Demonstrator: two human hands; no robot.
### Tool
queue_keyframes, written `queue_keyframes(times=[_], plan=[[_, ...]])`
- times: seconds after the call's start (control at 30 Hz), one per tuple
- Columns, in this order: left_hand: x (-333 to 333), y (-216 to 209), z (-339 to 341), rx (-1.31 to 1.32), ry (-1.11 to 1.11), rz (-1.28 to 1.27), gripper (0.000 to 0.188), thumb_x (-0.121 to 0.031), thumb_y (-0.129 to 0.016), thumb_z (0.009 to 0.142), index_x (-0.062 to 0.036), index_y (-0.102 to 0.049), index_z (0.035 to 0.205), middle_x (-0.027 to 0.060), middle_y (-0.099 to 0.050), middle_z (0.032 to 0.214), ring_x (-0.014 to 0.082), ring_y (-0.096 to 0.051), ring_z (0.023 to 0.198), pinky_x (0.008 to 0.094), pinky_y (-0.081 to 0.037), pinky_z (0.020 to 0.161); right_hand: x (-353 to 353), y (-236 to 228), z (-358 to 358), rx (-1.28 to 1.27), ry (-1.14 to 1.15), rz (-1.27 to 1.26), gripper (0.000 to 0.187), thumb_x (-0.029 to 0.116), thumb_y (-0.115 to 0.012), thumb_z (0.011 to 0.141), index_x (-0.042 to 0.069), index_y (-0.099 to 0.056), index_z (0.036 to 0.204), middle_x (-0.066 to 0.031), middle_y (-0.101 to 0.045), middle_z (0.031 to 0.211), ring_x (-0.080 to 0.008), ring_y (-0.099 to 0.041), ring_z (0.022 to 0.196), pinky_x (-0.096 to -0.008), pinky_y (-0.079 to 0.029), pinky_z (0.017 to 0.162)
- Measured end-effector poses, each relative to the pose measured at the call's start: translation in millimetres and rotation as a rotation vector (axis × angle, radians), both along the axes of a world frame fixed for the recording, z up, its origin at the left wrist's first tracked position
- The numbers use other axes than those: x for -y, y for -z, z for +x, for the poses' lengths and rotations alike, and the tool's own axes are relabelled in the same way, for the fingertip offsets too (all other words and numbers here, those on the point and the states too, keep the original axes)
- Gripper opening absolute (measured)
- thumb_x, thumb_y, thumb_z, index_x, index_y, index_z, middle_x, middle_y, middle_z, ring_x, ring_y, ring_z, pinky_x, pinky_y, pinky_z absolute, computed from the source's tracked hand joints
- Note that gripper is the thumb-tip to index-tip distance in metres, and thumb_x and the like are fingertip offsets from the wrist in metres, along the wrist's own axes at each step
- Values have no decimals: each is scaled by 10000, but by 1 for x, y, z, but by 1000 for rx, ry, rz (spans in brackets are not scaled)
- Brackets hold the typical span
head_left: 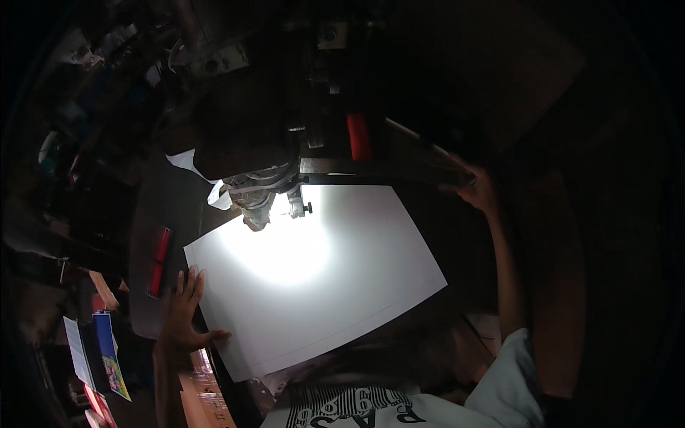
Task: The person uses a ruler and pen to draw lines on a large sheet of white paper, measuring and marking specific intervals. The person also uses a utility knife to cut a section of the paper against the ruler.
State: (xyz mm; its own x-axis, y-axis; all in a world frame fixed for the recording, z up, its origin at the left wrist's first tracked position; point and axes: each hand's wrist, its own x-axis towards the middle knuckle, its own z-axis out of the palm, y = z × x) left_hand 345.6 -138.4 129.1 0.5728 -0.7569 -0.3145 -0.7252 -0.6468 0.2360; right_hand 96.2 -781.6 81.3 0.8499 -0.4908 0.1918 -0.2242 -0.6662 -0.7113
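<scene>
A large white sheet (342, 285) lies under a lit machine head (260, 203), with a bright patch of light on its far part. Along the sheet's left edge rests my left hand (187, 314), fingers spread, the thumb on the paper. My right hand (477, 187) is raised beyond the sheet's right side, thumb and fingers apart. Its fingertips are by the near end of a thin pale-edged rod (414, 134); whether they touch it is too dark to tell.
A red bar-shaped thing (160, 262) lies on the dark table (146, 314) left of the sheet. Another red piece (358, 137) is on the machine. Thin white material (184, 161) hangs behind the head. Colourful printed sheets (110, 353) are at the lower left.
</scene>
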Motion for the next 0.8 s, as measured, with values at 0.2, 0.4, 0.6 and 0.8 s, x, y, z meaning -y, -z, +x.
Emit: queue_keyframes(times=[0.2,0.4,0.6,0.8], plan=[[3,3,-10,-23,33,-40,1386,-788,-796,605,-50,-208,1621,216,-176,1687,419,-84,1570,680,-95,1194,69,26,79,175,-168,46,642,158,-859,823,39,-591,1394,-137,-669,1329,-243,-646,1219,-407,-532,1044],[28,-2,-25,-19,98,-33,1358,-807,-786,591,-89,-258,1616,176,-177,1696,407,-65,1574,694,-65,1198,73,6,102,123,-155,430,597,146,-849,841,1,-591,1359,-176,-673,1285,-273,-682,1146,-396,-590,959],[71,12,-45,94,123,-118,1261,-858,-705,652,-180,-275,1624,201,-149,1695,436,-35,1568,704,-25,1194,86,-47,-50,-74,-130,-131,293,207,-660,1011,-16,-654,1202,-162,-677,1175,-216,-656,1050,-332,-565,836],[118,16,-67,14,182,-281,1370,-867,-696,658,-61,-163,1629,196,-231,1672,364,-94,1577,688,38,1204,12,-48,-156,-518,62,-790,169,203,-716,963,51,-704,892,-51,-697,809,-175,-652,712,-313,-520,683]])
